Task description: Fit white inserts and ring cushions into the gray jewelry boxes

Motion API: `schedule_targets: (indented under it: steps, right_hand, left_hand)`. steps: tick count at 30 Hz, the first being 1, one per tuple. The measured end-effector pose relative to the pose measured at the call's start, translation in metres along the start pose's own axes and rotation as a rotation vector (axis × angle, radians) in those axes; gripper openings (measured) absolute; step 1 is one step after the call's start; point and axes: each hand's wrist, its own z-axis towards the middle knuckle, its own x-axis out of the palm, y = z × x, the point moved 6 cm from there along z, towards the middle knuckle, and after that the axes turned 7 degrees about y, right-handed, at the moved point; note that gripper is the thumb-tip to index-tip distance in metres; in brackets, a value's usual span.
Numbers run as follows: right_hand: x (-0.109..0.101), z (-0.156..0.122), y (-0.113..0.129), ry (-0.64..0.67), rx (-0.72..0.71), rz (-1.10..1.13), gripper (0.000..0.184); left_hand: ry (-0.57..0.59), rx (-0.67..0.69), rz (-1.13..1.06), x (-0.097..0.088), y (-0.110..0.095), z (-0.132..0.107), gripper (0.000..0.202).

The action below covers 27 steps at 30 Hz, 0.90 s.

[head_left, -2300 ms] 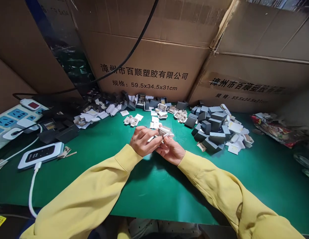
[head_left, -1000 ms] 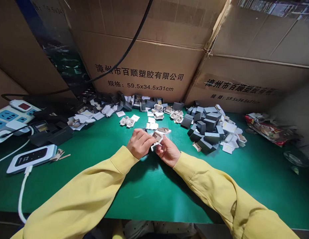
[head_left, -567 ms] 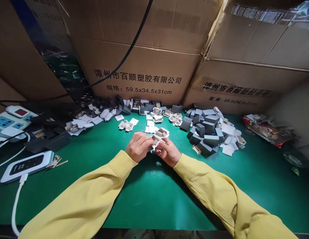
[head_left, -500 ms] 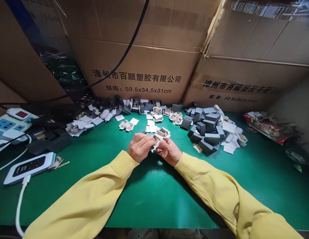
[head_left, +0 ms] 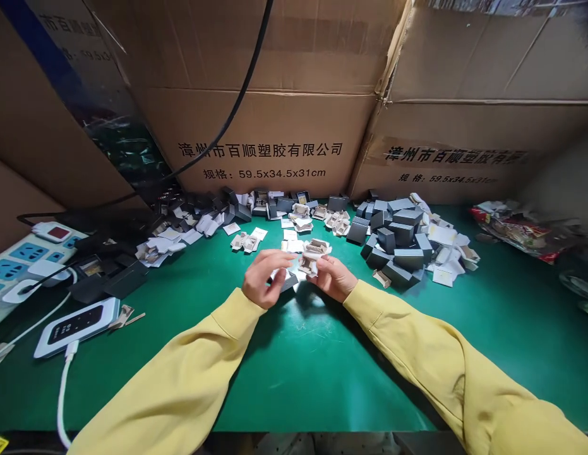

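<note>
My left hand (head_left: 263,278) and my right hand (head_left: 332,277) meet over the middle of the green table (head_left: 294,354), both in yellow sleeves. The left hand's fingers curl around a small dark grey box (head_left: 288,280). The right hand pinches a small folded white and tan cardboard insert (head_left: 309,263) just beside that box. More folded inserts (head_left: 317,247) lie right behind the hands. A heap of small dark grey boxes (head_left: 395,243) sits to the right of the hands.
Large cardboard cartons (head_left: 275,139) wall off the back. Loose inserts and dark boxes (head_left: 203,218) litter the back left. A power strip (head_left: 23,259), a white device on a cable (head_left: 78,319) and a black cable (head_left: 227,120) sit left. Wrapper litter (head_left: 521,230) lies right.
The hands have drawn slightly apart and shifted a little farther from me. A dark grey box now shows in the left hand; the right hand keeps the insert. The camera tilted slightly.
</note>
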Motion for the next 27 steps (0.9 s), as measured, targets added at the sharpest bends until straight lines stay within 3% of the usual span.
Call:
schedule_targets:
  steps: [3, 5, 8, 13, 21, 24, 27]
  right_hand:
    - [-0.011, 0.004, 0.01, -0.013, -0.01, -0.01, 0.045]
    - [-0.017, 0.007, 0.015, -0.026, -0.017, -0.02, 0.044]
    - [-0.021, 0.008, 0.019, -0.035, -0.025, -0.033, 0.043]
    - [-0.019, 0.007, 0.016, 0.001, 0.002, -0.05, 0.041]
    - [-0.023, 0.007, 0.013, -0.014, 0.049, -0.051, 0.041]
    - [-0.024, 0.007, 0.013, -0.028, 0.038, -0.071, 0.039]
    - [-0.027, 0.008, 0.015, -0.091, -0.02, -0.111, 0.038]
  left_hand:
    - [-0.03, -0.189, -0.098, -0.019, 0.034, -0.002, 0.015]
    - [0.109, -0.343, -0.285, -0.017, 0.064, -0.008, 0.029]
    - [0.341, -0.419, -0.571, -0.003, 0.087, -0.021, 0.047]
    - [0.587, -0.483, -0.788, 0.021, 0.079, -0.035, 0.057]
    - [0.73, -0.631, -0.758, 0.025, 0.069, -0.039, 0.055]
    - [0.691, -0.71, -0.71, 0.027, 0.071, -0.041, 0.053]
    - [0.567, -0.744, -0.735, 0.03, 0.067, -0.039, 0.05]
